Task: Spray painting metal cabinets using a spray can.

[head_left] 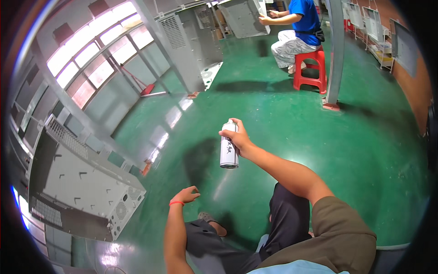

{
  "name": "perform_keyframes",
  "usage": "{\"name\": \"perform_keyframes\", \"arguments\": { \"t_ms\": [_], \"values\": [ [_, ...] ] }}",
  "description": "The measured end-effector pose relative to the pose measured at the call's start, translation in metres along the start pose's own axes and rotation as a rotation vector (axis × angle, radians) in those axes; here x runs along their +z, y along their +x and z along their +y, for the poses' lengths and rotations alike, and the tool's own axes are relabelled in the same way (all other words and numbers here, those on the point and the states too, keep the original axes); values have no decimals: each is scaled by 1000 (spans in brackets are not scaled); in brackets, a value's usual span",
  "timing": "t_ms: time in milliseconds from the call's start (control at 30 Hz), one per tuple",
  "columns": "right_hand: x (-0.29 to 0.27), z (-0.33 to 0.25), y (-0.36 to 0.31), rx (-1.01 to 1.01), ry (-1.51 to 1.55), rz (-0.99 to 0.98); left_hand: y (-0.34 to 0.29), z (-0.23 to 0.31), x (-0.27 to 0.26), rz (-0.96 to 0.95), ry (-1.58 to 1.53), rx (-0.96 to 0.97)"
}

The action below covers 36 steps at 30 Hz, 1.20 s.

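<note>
A white spray can [229, 153] with dark markings stands upright in the grip of my right hand [239, 136], held out in front of me above the green floor. The index finger rests on the can's top. Lower and to the left, my left hand [186, 195] hangs over my knee with a red band at the wrist. Its fingers are loosely bent and apart, and nothing shows in them. A large grey metal cabinet [86, 176] with vent holes and small tabs lies to the left, apart from both hands.
Another grey metal cabinet [189, 43] stands ahead near a slanting post. A person in a blue top [303, 23] sits on a red stool [311, 71] at the far side, handling a panel. A grey pillar [336, 55] rises beside them. Racks with panels [376, 34] line the right wall.
</note>
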State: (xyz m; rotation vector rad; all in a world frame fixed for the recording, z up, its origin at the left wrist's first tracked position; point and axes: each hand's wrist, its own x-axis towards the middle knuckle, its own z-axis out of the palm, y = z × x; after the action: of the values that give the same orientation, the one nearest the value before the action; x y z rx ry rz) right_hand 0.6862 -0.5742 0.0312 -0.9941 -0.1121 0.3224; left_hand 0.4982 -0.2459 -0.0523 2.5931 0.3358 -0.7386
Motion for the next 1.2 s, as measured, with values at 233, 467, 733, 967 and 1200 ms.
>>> {"name": "perform_keyframes", "arguments": {
  "t_ms": [233, 467, 733, 967, 1200],
  "values": [
    [-15, -13, 25, -71, 159, 142, 48, -70, -8, 243, 150, 123],
    [-24, -13, 22, -34, 94, 113, 55, -40, 0, 383, -59, 56],
    [-12, -10, 26, -91, 112, 100, 59, -46, 7, 315, -273, 163],
    [-14, -7, 24, -134, 119, 107, 57, -30, 0, 263, -606, 0],
    [-15, -17, 22, -119, 81, 124, 65, -31, 0, 225, -606, -24]
  ]
}}
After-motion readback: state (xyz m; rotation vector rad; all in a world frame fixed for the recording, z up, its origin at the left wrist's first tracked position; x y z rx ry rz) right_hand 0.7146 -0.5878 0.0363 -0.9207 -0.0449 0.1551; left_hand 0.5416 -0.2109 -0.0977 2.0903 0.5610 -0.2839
